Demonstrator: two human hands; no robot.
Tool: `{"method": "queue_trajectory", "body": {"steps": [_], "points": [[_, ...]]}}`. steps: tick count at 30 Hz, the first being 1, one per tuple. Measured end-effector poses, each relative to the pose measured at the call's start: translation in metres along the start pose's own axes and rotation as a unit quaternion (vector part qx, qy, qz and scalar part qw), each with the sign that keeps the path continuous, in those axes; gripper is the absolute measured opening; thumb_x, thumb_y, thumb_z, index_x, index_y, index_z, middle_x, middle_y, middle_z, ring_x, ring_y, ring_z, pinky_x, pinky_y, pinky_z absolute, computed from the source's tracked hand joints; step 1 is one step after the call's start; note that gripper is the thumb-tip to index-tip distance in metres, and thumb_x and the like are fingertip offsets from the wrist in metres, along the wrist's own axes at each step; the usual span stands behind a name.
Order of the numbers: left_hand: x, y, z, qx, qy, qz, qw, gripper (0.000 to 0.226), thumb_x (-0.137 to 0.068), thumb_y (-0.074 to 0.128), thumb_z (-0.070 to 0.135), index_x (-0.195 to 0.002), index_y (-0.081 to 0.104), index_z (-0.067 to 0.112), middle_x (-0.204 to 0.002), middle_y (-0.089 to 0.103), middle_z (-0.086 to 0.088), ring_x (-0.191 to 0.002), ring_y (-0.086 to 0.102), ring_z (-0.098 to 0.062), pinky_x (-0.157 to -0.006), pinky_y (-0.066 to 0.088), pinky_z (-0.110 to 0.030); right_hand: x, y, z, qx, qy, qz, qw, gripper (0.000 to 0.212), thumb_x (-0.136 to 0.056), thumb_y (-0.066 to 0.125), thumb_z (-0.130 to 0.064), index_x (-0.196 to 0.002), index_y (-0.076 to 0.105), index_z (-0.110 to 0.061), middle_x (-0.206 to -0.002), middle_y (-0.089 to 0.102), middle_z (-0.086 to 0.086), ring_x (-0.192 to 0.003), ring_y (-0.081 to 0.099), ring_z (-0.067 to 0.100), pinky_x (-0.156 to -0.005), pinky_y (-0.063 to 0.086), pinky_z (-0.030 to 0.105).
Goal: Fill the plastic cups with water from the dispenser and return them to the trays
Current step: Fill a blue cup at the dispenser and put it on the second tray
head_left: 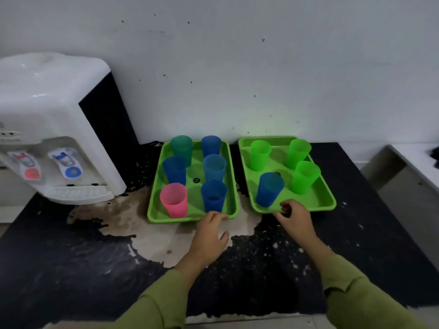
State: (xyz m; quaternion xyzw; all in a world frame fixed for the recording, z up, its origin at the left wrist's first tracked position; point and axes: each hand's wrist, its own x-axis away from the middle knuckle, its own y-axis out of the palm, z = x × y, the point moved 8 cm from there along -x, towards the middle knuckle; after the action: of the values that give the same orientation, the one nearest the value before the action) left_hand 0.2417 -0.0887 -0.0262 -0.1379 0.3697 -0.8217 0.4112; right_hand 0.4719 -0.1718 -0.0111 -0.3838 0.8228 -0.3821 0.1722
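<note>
Two green trays sit side by side on a black counter. The left tray (152, 205) holds a pink cup (174, 200), a teal cup (181, 148) and several blue cups (213, 195). The right tray (329, 198) holds three green cups (305, 176) and one blue cup (269, 188). My left hand (210, 233) rests with its fingertips on the left tray's front rim. My right hand (294, 219) has its fingers curled over the right tray's front rim. A white water dispenser (47, 115) stands at the left with a red tap (31, 173) and a blue tap (72, 172).
The black speckled counter (71, 269) has a worn pale patch in front of the dispenser and left tray. A white wall (237, 67) runs right behind the trays. A white ledge (415, 162) lies past the counter's right edge.
</note>
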Motion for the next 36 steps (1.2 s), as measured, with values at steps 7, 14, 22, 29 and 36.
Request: {"method": "queue_trajectory", "body": {"steps": [7,14,22,29,36], "points": [[-0.006,0.020,-0.010,-0.102,-0.092,0.013,0.990,0.057,-0.089,0.054,0.032,-0.141,0.036,0.019,-0.143,0.037,0.000,-0.133,0.033,-0.019,-0.112,0.027,-0.035,-0.045,0.002,0.005,-0.047,0.004,-0.039,0.998,0.091,-0.064,0.084,-0.032,-0.136,0.036,-0.002,-0.134,0.050,0.018,-0.123,0.048,0.032,-0.101,0.041,0.040],[0.002,0.028,-0.014,-0.134,-0.093,-0.025,0.986,0.064,-0.090,0.053,0.034,-0.145,0.026,0.017,-0.151,0.023,0.000,-0.142,0.018,-0.018,-0.117,0.016,-0.034,-0.067,0.013,-0.005,-0.133,0.003,-0.070,0.989,0.089,-0.066,0.083,-0.024,-0.137,0.033,-0.007,-0.136,0.047,0.014,-0.123,0.048,0.031,-0.102,0.040,0.039],[0.007,0.024,-0.010,-0.100,-0.093,-0.036,0.990,0.064,-0.089,0.054,0.033,-0.145,0.025,0.019,-0.152,0.023,0.001,-0.142,0.019,-0.016,-0.117,0.018,-0.035,-0.064,0.000,-0.021,-0.160,-0.011,-0.050,0.986,0.080,-0.069,0.081,-0.020,-0.133,0.038,-0.005,-0.131,0.050,0.015,-0.117,0.051,0.031,-0.093,0.042,0.034],[0.004,-0.035,0.027,0.020,-0.011,0.096,0.995,0.041,-0.087,0.061,0.021,-0.126,0.051,0.020,-0.122,0.054,0.007,-0.114,0.049,-0.005,-0.100,0.041,-0.022,-0.050,-0.032,-0.071,-0.186,-0.092,0.015,0.978,0.077,-0.064,0.084,-0.029,-0.128,0.044,-0.009,-0.123,0.054,0.010,-0.110,0.054,0.025,-0.093,0.048,0.037],[-0.038,-0.109,0.037,0.080,0.016,0.130,0.988,0.060,-0.080,0.070,0.028,-0.133,0.043,0.018,-0.124,0.048,0.010,-0.117,0.045,-0.002,-0.098,0.035,-0.014,-0.028,-0.024,-0.161,-0.201,-0.157,0.022,0.967,0.076,-0.064,0.083,-0.036,-0.126,0.046,-0.014,-0.118,0.056,0.002,-0.103,0.056,0.016,-0.086,0.048,0.029]]}}
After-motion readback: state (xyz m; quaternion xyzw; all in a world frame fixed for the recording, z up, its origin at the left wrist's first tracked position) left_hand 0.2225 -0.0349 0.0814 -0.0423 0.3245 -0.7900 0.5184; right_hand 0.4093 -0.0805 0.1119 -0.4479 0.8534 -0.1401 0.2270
